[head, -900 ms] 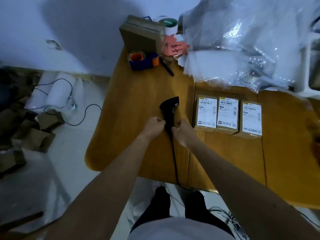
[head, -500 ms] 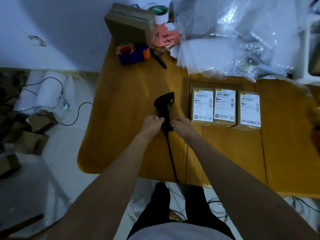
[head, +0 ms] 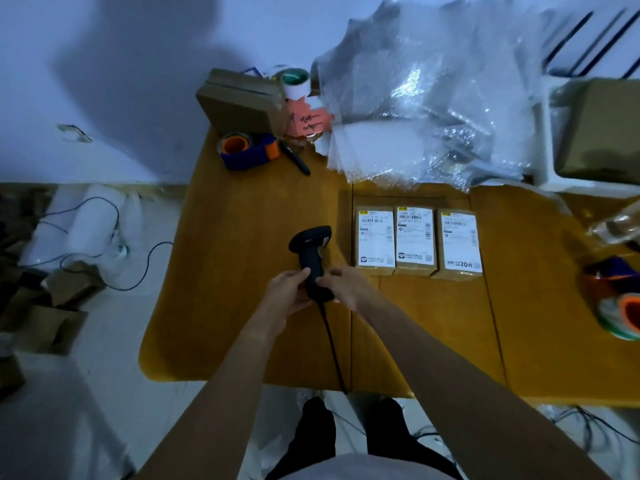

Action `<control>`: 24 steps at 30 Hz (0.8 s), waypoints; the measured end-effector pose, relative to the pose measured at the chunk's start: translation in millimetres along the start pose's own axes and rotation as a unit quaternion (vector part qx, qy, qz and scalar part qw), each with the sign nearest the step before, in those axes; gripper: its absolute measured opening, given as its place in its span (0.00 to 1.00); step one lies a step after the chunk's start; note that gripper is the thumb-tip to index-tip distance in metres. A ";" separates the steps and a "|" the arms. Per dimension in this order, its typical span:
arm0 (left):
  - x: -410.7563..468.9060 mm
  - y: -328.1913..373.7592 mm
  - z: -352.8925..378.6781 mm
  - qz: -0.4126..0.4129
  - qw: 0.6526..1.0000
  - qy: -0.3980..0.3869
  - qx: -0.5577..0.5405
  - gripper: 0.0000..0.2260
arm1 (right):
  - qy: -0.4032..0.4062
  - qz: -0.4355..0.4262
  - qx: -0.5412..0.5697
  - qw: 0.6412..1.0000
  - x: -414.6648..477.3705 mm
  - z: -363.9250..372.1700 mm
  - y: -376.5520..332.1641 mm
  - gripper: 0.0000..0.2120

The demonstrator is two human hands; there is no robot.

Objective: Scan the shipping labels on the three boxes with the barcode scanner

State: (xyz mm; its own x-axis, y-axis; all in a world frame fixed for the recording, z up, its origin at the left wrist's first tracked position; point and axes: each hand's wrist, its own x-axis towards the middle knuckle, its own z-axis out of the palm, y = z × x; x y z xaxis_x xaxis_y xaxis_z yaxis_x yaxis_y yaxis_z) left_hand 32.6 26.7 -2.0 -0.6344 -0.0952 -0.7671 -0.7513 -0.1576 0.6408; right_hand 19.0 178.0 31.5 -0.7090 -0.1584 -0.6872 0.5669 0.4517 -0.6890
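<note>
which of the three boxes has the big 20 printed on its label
The rightmost box, farthest from the scanner. Its label shows a large "20" at the bottom corner; the other two don't.

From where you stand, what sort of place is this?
Probably a small parcel packing station. Three labelled boxes lie in a row on a wooden table, with a tape dispenser, bubble wrap and a corded barcode scanner held in both hands.

Both bare arms extended forward, left grip (head: 289, 287) and right grip (head: 346, 284) curled close together, fingers bent

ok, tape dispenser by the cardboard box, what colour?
Blue tape dispenser with orange core, head view.
</note>
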 end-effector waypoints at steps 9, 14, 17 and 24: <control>-12.0 16.4 37.1 0.018 0.999 0.025 -0.012 0.30 | -0.054 -0.044 0.082 0.994 -25.1 -25.2 11.2 0.19; -22.3 28.0 61.0 0.020 0.999 -0.022 -0.031 0.12 | -0.043 -0.093 0.072 0.992 -32.4 -39.0 16.1 0.22; -23.8 27.7 66.7 0.040 0.998 -0.041 -0.018 0.13 | -0.013 -0.131 0.055 0.990 -28.9 -48.1 22.6 0.20; -35.0 28.4 72.3 0.067 0.997 -0.026 -0.026 0.06 | 0.092 -0.118 0.012 0.989 -17.4 -80.5 43.9 0.08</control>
State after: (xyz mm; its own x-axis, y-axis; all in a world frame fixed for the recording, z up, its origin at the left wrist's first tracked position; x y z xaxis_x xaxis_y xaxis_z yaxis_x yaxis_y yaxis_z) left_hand 20.4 96.6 45.2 -0.7377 -0.0674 -0.6718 -0.6498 -0.1988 0.7336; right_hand 22.3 271.3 31.8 -0.8853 -0.0937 -0.4555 0.3857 0.3993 -0.8317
